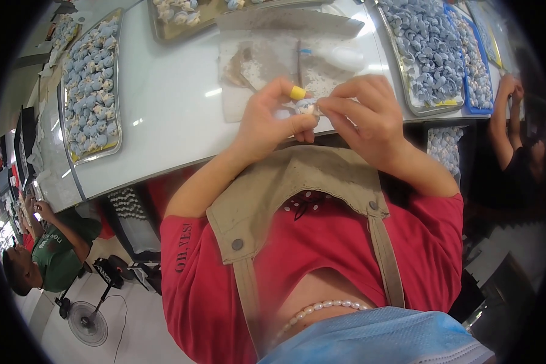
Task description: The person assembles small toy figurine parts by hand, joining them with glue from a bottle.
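Note:
My left hand (267,121) is closed around a small blue-and-white figurine (306,107) above the near edge of the white table. A yellow finger cover (297,93) sits on one of its fingertips. From the other side, my right hand (370,115) meets the figurine with thumb and forefinger pinched together at its right end. Whatever lies between those fingertips is too small to make out. Just beyond both hands lies a stained pale sheet (267,39) with brownish crumbs, a thin dark stick (298,64) and a slim tool (247,82).
At the left stands a metal tray (119,136) of blue-and-white figurines. To the right, another metal tray (431,111) holds many blue-grey pieces, beside a blue tray (481,111). A further tray (159,33) is at the back. Other people work at both sides; a fan (88,323) stands lower left.

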Motion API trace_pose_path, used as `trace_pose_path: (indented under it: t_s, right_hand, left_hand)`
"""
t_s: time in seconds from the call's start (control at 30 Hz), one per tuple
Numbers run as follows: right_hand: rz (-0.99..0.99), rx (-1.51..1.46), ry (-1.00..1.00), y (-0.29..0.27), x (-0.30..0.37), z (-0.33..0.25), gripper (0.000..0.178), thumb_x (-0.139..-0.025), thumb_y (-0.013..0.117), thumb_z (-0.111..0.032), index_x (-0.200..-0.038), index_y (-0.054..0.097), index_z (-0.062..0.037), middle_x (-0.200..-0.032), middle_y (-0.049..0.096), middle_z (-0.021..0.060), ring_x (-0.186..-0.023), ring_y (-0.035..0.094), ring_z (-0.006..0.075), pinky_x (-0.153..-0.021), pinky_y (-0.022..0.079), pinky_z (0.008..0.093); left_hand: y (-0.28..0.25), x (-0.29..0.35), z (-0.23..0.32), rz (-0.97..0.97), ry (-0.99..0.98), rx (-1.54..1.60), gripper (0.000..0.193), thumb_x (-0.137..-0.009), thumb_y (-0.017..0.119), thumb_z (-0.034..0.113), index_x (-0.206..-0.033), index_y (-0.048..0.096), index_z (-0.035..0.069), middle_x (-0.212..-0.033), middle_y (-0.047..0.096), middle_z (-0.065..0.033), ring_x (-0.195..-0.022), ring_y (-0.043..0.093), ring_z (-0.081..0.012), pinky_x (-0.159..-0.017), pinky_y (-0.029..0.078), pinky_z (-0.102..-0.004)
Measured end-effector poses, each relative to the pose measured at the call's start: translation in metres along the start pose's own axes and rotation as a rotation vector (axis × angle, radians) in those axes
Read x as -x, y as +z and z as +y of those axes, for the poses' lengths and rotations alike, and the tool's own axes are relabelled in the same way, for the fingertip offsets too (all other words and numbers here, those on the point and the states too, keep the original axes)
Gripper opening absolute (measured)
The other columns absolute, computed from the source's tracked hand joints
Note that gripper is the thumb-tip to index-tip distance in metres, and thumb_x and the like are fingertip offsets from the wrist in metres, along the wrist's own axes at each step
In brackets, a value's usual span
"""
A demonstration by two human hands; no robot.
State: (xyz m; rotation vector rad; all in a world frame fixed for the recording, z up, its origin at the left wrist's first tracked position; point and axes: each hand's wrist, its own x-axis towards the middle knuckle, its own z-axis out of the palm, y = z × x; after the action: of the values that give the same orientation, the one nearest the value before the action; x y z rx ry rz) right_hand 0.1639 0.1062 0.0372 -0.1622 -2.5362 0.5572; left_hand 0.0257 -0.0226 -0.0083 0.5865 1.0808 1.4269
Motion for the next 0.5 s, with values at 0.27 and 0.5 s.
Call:
trace_pose_path:
  t_s: [0.27,0.5]
  right_hand:
    - [-0.059,-0.177,0.107,-0.003,-0.011,-0.001,0.01,-0.066,0.066,-0.003,-0.075,0.063,-0.0082,-0.076,0.058,0.0007,-0.077,0.051,0.0197,-0.07,0.038,0.0309]
    - [-0.132,-0.332,0.119,-0.005,-0.02,0.002,0.008,-0.068,0.065,-0.002,-0.075,0.063,-0.0058,-0.075,0.059,0.0032,-0.073,0.053,0.0215,-0.069,0.043,0.0306]
  left_hand:
    - [0.002,0.002,0.001,0.009,0.082,-0.022,0.024,-0.075,0.064,0.0,-0.09,0.045,0.002,-0.075,0.058,-0.0083,-0.061,0.06,-0.0137,-0.053,0.049,-0.0229]
    - [-0.002,0.003,-0.003,-0.024,0.102,0.109,0.031,-0.076,0.069,0.012,-0.092,0.045,0.004,-0.08,0.058,-0.0098,-0.059,0.058,-0.0169,-0.049,0.045,-0.0246]
